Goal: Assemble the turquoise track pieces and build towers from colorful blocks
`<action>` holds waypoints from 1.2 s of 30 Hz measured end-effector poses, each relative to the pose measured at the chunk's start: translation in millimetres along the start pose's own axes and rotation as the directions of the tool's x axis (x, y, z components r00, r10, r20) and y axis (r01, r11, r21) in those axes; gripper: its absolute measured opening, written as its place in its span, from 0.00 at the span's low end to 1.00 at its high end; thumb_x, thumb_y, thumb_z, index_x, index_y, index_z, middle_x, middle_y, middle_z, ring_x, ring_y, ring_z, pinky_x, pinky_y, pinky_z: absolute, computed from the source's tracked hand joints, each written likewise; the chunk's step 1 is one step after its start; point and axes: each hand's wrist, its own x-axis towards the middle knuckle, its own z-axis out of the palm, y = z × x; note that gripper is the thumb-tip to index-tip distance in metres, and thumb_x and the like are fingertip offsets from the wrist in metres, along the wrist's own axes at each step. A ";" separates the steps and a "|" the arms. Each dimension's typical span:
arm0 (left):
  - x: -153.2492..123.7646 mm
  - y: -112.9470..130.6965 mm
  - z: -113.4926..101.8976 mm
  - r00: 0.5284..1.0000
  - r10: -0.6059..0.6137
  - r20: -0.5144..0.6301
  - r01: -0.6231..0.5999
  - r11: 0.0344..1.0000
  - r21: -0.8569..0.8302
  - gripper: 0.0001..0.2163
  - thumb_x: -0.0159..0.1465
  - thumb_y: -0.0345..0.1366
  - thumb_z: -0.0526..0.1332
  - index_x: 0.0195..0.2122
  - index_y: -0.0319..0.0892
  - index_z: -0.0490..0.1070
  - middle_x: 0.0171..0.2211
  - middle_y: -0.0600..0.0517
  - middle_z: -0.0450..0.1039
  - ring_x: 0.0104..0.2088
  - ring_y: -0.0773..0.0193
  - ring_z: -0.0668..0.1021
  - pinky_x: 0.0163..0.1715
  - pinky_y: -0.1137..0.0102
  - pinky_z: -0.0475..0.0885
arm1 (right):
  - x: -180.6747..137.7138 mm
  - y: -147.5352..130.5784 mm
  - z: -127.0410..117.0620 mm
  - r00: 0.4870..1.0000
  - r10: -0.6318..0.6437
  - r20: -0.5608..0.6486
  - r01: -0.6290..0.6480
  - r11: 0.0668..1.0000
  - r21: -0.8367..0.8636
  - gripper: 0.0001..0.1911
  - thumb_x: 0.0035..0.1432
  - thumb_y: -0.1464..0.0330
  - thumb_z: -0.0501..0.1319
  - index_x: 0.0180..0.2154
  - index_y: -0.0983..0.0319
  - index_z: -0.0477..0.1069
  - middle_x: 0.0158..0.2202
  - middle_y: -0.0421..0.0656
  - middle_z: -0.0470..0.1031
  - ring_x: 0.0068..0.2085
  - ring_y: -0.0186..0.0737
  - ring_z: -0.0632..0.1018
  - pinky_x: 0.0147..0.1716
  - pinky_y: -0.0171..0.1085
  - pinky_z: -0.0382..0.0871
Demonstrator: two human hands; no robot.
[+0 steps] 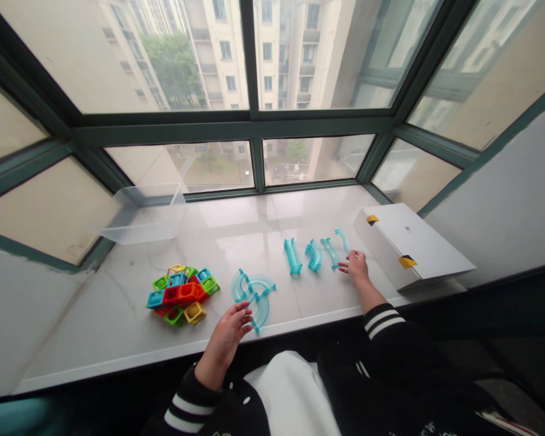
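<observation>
I take this for a home: I sit at a bay window some floors up. With twelve straight ahead, green window frames (322, 127) sweep from ten o'clock to two above a broad, pale windowsill (236, 224). Past the glass at twelve stands an apartment building (209, 60); at eleven I look down on a lawn (209, 162). Colourful toy blocks (187, 293) at ten o'clock look homely too.

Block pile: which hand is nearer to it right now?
Left. The left hand is to the right of the block pile, by the clustered blue pieces; the right hand is much farther right, near the white box.
</observation>
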 end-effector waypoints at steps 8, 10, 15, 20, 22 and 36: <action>-0.7 4.8 5.9 0.995 0.016 0.099 -0.016 1.000 -0.004 0.19 0.61 0.38 0.75 0.51 0.40 0.76 0.40 0.47 0.78 0.37 0.61 0.81 0.37 0.68 0.77 | -60.1 -48.2 -36.5 0.899 -0.245 0.362 0.148 0.950 0.275 0.31 0.53 0.53 0.74 0.54 0.58 0.74 0.43 0.43 0.78 0.38 0.38 0.80 0.44 0.40 0.79; -4.3 9.6 14.2 0.983 -0.013 0.185 0.019 0.999 -0.033 0.18 0.64 0.40 0.73 0.52 0.40 0.75 0.40 0.47 0.79 0.37 0.60 0.83 0.38 0.67 0.78 | -87.0 -60.9 -40.5 0.747 -0.248 0.617 0.123 0.964 0.237 0.30 0.53 0.56 0.76 0.55 0.59 0.77 0.44 0.44 0.79 0.39 0.39 0.79 0.47 0.42 0.77; -18.0 16.8 40.1 0.781 -0.302 0.546 0.333 0.942 0.044 0.27 0.71 0.56 0.61 0.59 0.38 0.71 0.45 0.38 0.82 0.38 0.53 0.86 0.36 0.65 0.79 | -145.9 -68.4 -24.7 0.217 -0.083 0.973 0.133 0.990 0.055 0.30 0.53 0.60 0.78 0.56 0.59 0.78 0.47 0.45 0.79 0.47 0.42 0.78 0.48 0.41 0.73; -24.0 16.5 50.7 0.537 -0.491 0.686 0.497 0.841 0.214 0.31 0.73 0.56 0.56 0.66 0.35 0.68 0.42 0.36 0.82 0.29 0.56 0.85 0.27 0.68 0.75 | -165.0 -63.5 -4.1 0.052 -0.079 0.996 0.355 0.933 0.055 0.29 0.56 0.59 0.76 0.57 0.58 0.78 0.46 0.42 0.77 0.43 0.39 0.75 0.47 0.40 0.72; -25.4 18.1 51.2 0.544 -0.500 0.674 0.521 0.831 0.196 0.27 0.73 0.50 0.59 0.67 0.37 0.68 0.35 0.44 0.81 0.24 0.63 0.80 0.22 0.73 0.69 | -166.2 -66.9 -1.7 0.062 -0.111 0.992 0.413 0.908 0.076 0.27 0.57 0.61 0.74 0.57 0.58 0.78 0.50 0.44 0.77 0.44 0.39 0.75 0.48 0.40 0.72; -25.0 9.2 64.8 0.909 0.002 0.416 -0.011 1.000 0.019 0.23 0.60 0.51 0.76 0.49 0.40 0.80 0.43 0.44 0.79 0.41 0.58 0.80 0.44 0.66 0.73 | -182.9 -28.9 32.7 0.498 -0.206 0.842 0.290 0.955 0.062 0.32 0.62 0.53 0.70 0.62 0.56 0.71 0.56 0.51 0.77 0.51 0.46 0.80 0.53 0.51 0.78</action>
